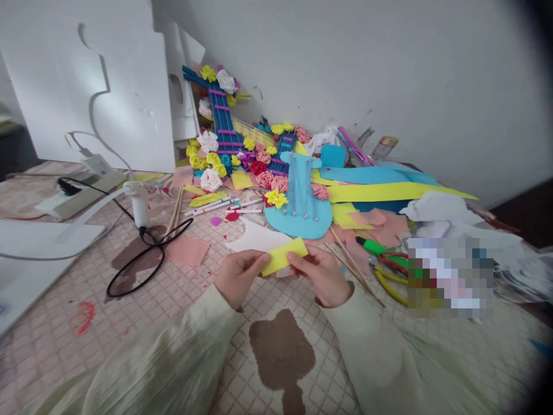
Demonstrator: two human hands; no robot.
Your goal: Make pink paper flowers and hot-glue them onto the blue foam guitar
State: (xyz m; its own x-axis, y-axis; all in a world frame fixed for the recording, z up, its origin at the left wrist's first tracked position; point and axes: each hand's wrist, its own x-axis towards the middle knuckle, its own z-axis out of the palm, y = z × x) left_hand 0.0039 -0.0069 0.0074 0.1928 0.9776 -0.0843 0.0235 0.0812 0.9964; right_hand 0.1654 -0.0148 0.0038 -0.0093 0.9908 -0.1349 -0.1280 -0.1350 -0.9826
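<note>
Between my two hands is a small yellow paper rectangle (279, 256), held up a little above the table. My left hand (242, 276) pinches its left end between thumb and fingers. At the right end, my right hand (322, 274) grips the same piece, its thumb lying on the front face. Just beyond the hands lies a white paper cutout (259, 233). Behind that is a light blue guitar-like shape (298, 222) with strings and a yellow paper flower (276, 199) at its left side.
Dark blue paper guitar necks (224, 121) with paper flowers stand at the back. Yellow strips (397, 192) and pink paper squares (188, 252) lie about. A glue gun (139, 204) with a looped black cable stands left. Green-and-red-handled tools (380, 251) lie right, beside wooden sticks (354, 268).
</note>
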